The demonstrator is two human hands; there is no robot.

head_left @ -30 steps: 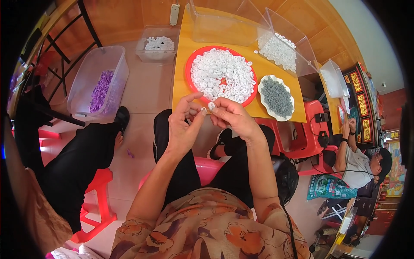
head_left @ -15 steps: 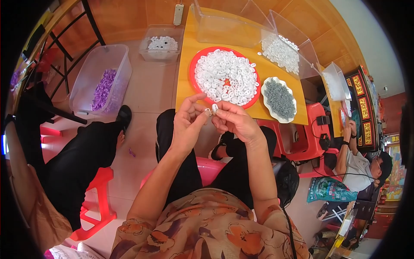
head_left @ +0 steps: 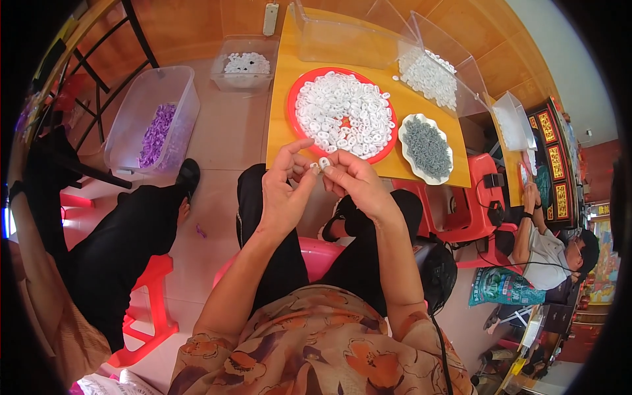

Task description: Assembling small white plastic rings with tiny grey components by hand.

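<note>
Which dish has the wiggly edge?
The white dish of grey pieces, right of the red tray; its rim is scalloped, the tray's smoothly round.

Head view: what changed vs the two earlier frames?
Left hand and right hand: fingertips look slightly closer together than a second ago. No visible pickup or release: right grip keeps a white ring, left grip a small pale piece. Red tray and gray pieces stay put.

left hand (head_left: 287,186) and right hand (head_left: 361,184) held just on the body side of the red tray (head_left: 291,108), fingertips (head_left: 329,171) pinched and nearly meeting; both forearms (head_left: 403,266) bare, converging.
</note>
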